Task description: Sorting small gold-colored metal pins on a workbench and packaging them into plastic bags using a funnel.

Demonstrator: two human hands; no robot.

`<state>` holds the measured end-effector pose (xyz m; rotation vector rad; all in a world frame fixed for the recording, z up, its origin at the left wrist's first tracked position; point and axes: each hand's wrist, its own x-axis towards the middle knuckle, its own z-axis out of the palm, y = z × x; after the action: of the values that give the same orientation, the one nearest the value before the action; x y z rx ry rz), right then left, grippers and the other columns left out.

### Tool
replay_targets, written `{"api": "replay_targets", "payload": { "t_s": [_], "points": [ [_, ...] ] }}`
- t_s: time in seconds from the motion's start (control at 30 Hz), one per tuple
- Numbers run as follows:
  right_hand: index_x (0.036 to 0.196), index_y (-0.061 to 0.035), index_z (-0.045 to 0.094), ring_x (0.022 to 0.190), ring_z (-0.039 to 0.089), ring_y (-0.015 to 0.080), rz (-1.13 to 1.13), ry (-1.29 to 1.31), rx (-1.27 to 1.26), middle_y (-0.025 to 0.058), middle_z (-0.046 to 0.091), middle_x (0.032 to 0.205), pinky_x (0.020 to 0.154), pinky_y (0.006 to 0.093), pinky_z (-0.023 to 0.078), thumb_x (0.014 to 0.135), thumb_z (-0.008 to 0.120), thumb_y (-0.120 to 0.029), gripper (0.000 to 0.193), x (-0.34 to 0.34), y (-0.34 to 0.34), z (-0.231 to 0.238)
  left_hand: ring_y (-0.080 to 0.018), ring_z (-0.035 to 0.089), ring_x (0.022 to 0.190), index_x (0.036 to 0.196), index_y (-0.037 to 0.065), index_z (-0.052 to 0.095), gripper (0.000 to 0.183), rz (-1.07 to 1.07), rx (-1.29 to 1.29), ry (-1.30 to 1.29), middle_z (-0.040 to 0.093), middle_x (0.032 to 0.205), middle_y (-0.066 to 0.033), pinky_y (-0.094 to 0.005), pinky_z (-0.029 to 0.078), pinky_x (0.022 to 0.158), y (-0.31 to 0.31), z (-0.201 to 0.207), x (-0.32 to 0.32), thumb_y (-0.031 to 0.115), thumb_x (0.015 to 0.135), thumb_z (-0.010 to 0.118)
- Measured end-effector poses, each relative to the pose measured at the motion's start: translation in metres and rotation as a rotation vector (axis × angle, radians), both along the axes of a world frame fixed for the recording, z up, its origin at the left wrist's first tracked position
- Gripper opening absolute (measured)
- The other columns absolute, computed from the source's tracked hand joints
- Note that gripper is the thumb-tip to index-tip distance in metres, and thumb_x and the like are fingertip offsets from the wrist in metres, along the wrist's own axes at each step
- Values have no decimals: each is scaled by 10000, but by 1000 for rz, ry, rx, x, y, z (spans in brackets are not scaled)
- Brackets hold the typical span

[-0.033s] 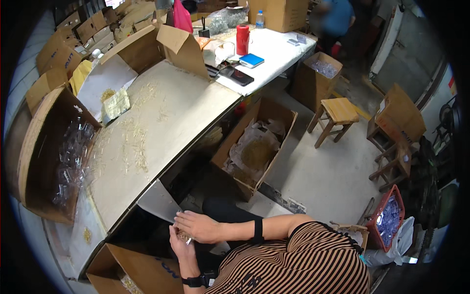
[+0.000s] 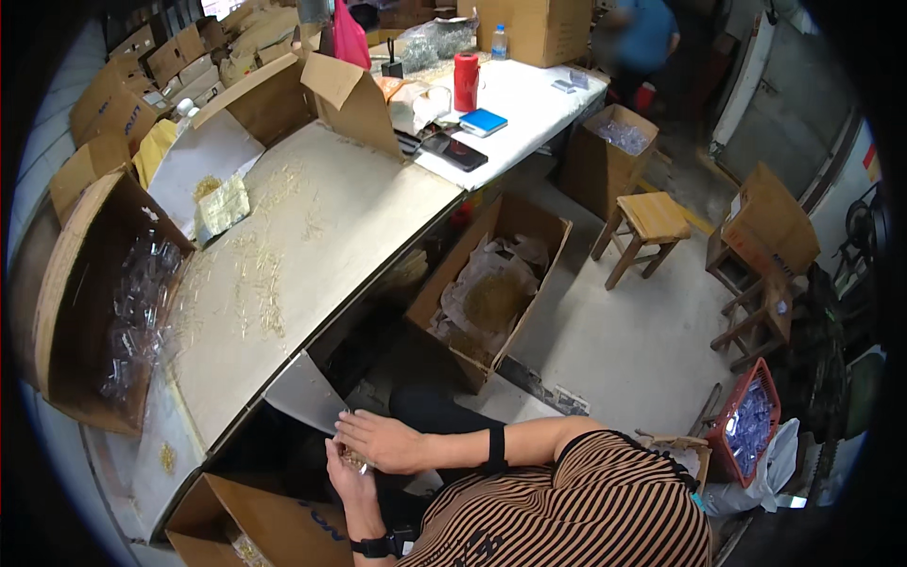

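My left hand (image 2: 345,475) is cupped palm up just below the edge of the long pale table (image 2: 378,203), with a small heap of gold-coloured parts (image 2: 355,460) in it. My right hand (image 2: 383,440) lies across it from the right, fingers stretched out over the heap and touching it. A black band is on the right wrist and a dark watch on the left. More gold parts (image 2: 265,279) lie scattered along the table. Below my hands is an open cardboard box (image 2: 255,524) with gold parts in its corner.
A floor box (image 2: 491,293) lined with plastic holds gold parts. A large box (image 2: 90,302) of clear plastic pieces lies at the left. A wooden stool (image 2: 652,222), wooden chairs and a red crate (image 2: 751,425) are on the right. A person in blue (image 2: 647,38) stands at the back.
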<state>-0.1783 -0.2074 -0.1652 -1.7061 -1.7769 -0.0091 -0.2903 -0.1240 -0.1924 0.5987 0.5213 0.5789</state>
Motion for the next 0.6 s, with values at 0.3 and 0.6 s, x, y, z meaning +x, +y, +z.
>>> {"api": "replay_targets", "payload": {
  "t_s": [0.3, 0.6],
  "points": [
    [1262, 76, 415, 1285, 361, 327, 151, 12, -52, 212, 409, 1346, 1076, 402, 274, 812, 488, -154, 510, -3, -4, -3, -216, 549, 1056, 1152, -25, 491, 355, 61, 73, 6, 553, 1158, -129, -341, 444, 910, 10, -17, -9, 262, 979, 375],
    [1289, 94, 370, 1293, 341, 345, 159, -49, -97, 254, 380, 1352, 1079, 415, 257, 824, 486, -195, 559, -2, -7, 1, -202, 571, 1004, 1080, -12, 538, 334, 122, 22, 40, 579, 1101, -120, -313, 462, 868, 4, 3, -8, 268, 978, 387]
  ]
}}
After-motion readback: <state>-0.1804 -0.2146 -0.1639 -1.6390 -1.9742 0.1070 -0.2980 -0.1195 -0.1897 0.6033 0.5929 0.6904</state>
